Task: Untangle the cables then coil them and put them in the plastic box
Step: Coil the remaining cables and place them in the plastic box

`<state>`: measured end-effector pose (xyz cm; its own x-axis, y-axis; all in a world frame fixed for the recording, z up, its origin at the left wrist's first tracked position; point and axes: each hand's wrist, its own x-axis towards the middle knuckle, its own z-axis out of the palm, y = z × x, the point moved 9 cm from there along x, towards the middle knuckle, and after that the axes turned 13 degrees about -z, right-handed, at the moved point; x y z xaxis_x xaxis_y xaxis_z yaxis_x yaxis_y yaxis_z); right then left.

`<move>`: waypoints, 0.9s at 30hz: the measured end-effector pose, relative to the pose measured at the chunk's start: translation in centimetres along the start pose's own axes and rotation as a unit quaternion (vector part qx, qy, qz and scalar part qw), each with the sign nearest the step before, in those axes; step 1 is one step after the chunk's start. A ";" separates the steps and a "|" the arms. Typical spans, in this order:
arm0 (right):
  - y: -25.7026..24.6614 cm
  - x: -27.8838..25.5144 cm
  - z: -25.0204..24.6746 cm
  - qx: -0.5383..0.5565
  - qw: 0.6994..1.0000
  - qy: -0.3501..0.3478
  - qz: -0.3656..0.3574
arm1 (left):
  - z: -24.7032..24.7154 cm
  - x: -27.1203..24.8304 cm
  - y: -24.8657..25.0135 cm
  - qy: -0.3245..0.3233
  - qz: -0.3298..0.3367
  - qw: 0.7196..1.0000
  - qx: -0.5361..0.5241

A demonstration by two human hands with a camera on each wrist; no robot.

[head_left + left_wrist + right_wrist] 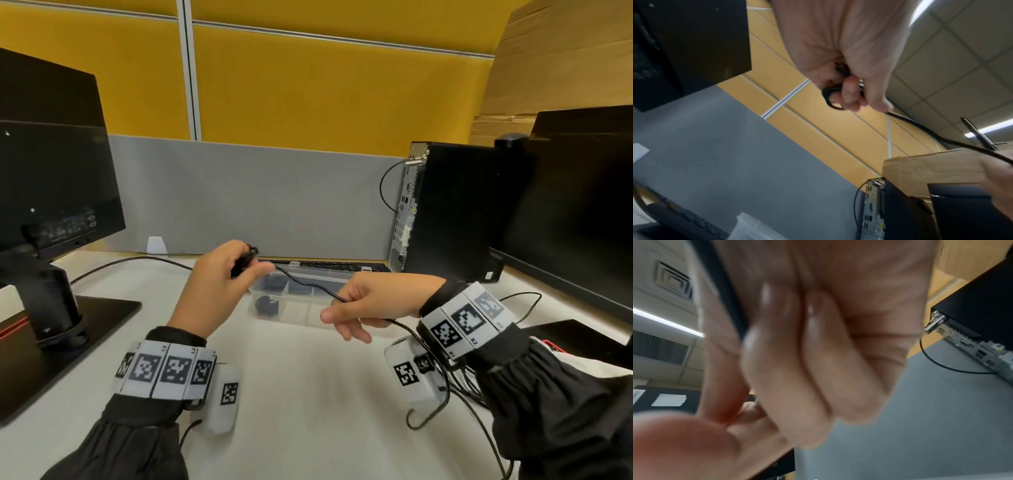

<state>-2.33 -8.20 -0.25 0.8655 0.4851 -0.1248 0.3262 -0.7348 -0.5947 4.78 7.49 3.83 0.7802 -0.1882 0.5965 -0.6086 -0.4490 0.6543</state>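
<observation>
The left hand (219, 284) grips small loops of the black cable (308, 283). The right hand (363, 305) pinches it. Wind each loop the same size, gently.

Yellow partition panels (335, 85) above grey desk divider (257, 198); white desk (308, 394); tiled ceiling (962, 48), strip lights (668, 321).

A black cable (310, 283) is seen over a clear box (301, 301) holding black coils. The desk (308, 394) is covered in white. The partition (274, 85) is coloured mustard yellow above and grey below. Black-and-white square codes are printed on white wristbands (164, 371). Black sleeves (548, 394) are worn.
</observation>
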 end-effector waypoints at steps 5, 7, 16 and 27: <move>0.9 -0.6 -1.0 0.009 0.999 0.033 0.021 | -4.3 0.5 -2.8 0.152 -0.082 0.985 -0.027; 1.2 -0.9 -1.3 0.011 0.999 0.038 0.023 | -6.0 0.5 -5.0 0.199 -0.138 0.969 -0.050; 1.9 -1.5 -2.0 0.177 0.981 0.072 -0.020 | -7.9 0.3 -10.7 0.257 -0.270 0.923 -0.096; 2.3 -2.5 -9.3 0.240 0.883 0.401 -0.046 | 7.3 -2.5 -0.3 -0.245 -0.242 0.886 -0.311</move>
<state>-0.24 -15.51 6.06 0.8974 -0.1006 0.4295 0.3771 -0.3302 -0.8653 4.08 1.75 -1.21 0.8475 -0.5307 0.0020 -0.0285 -0.0417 0.9987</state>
